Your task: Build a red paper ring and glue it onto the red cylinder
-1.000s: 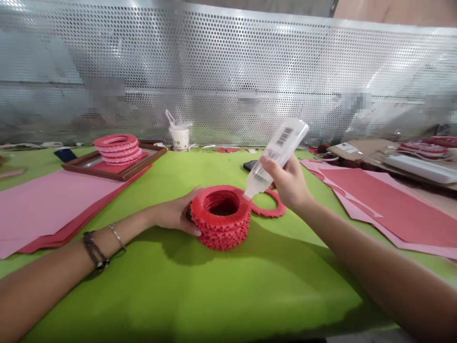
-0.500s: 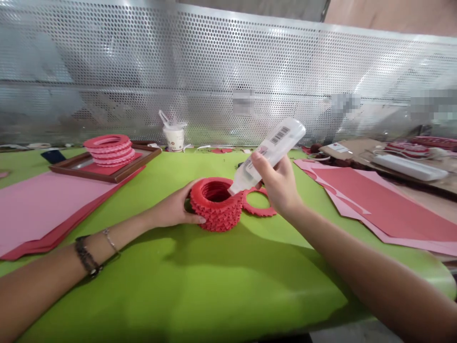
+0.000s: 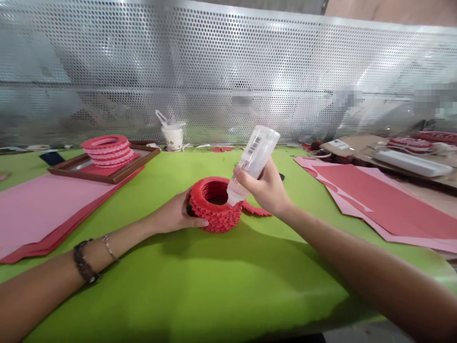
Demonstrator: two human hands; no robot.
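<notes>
A stack of red rings with zigzag edges (image 3: 221,216) stands on the green table, its round hollow facing up. My left hand (image 3: 178,212) is wrapped round the stack's left side, thumb in front; its other fingers are hidden behind. In my right hand (image 3: 266,188) is a clear squeeze bottle (image 3: 255,152) with a barcode label, tilted nozzle down. The nozzle is at the right part of the stack's top rim; whether it touches I cannot tell. A loose red ring (image 3: 257,210) lies just right of the stack, partly hidden by my right hand and the bottle.
At the left, a brown tray (image 3: 117,178) holds a stack of pink and red rings (image 3: 109,151), near pink sheets (image 3: 43,205). Red and pink sheets (image 3: 385,200) lie right. A paper cup (image 3: 173,137) stands at the back before a perforated metal screen (image 3: 207,57).
My right hand has moved the bottle left and tipped it steeper, its nozzle shifting along the rim toward the front. The loose ring is more covered now. My left hand stays on the stack.
</notes>
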